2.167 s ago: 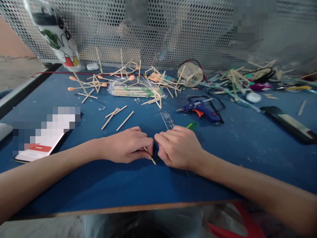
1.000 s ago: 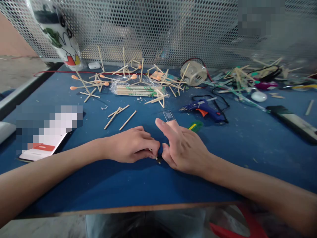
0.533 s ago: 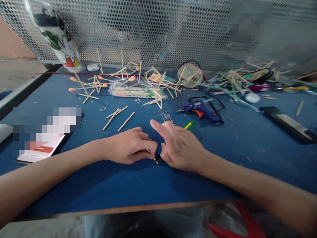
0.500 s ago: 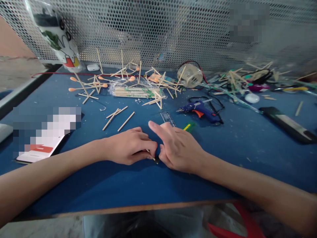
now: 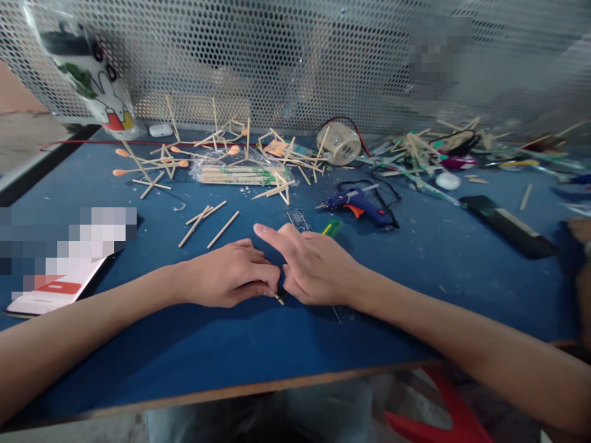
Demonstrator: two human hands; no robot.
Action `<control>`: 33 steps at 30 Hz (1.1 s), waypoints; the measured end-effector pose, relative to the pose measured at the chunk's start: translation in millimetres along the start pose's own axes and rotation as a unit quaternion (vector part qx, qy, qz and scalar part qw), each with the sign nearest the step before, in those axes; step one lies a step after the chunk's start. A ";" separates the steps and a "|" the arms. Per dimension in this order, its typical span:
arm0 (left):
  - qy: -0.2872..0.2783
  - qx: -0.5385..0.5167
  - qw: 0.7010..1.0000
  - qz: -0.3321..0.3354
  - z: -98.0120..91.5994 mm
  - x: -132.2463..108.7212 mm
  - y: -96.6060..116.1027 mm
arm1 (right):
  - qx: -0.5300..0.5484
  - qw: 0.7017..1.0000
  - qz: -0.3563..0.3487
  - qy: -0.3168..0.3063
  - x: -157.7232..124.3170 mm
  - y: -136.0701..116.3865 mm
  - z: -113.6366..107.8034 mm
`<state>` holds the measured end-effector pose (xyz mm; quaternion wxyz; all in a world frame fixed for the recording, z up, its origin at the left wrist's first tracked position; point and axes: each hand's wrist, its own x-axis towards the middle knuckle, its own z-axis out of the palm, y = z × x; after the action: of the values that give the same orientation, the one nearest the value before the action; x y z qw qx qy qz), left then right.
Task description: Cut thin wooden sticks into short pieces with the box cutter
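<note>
My left hand (image 5: 235, 274) is closed, thumb and index finger pinching a thin wooden stick (image 5: 280, 300) whose short end pokes out near the table surface. My right hand (image 5: 318, 264) is curled around a green and yellow utility knife (image 5: 331, 229), with one finger stretched out toward the left. The knife's handle shows beyond the knuckles, and a dark part lies by the stick's end; the exact contact is hidden. Under the right hand lies a clear ruler with white print (image 5: 298, 219). Several loose sticks (image 5: 223, 229) lie just beyond my left hand.
A blue glue gun (image 5: 357, 206) lies beyond my right hand. Farther back are bagged sticks (image 5: 240, 175), stick frames (image 5: 150, 183), a clear jar (image 5: 339, 144) and a bottle (image 5: 92, 86) against a perforated metal panel. A phone (image 5: 76, 264) lies left, a black case (image 5: 508, 226) right.
The view has swung slightly to the right, so the table things appear farther left. Both hands keep nearly the same pose, and the ruler's near end now shows below the right wrist.
</note>
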<state>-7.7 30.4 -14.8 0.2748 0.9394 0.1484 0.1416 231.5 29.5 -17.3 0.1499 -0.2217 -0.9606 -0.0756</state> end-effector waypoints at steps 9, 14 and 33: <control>0.005 0.015 1.000 0.009 -0.4 -1.3 1.4 | -0.015 0.999 -0.023 -0.021 2.3 1.3 -1.4; -0.007 0.007 1.000 0.000 -0.2 -1.0 1.4 | -0.033 0.999 -0.034 -0.008 2.9 -0.1 -2.3; -0.036 0.023 0.999 -0.023 -1.2 0.2 1.2 | 0.039 0.998 0.047 -0.010 0.1 7.1 -2.8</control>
<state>-7.6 30.2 -13.1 0.2614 0.9463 0.1629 0.0982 235.2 35.3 -14.0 0.1518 -0.2614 -0.9528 -0.0287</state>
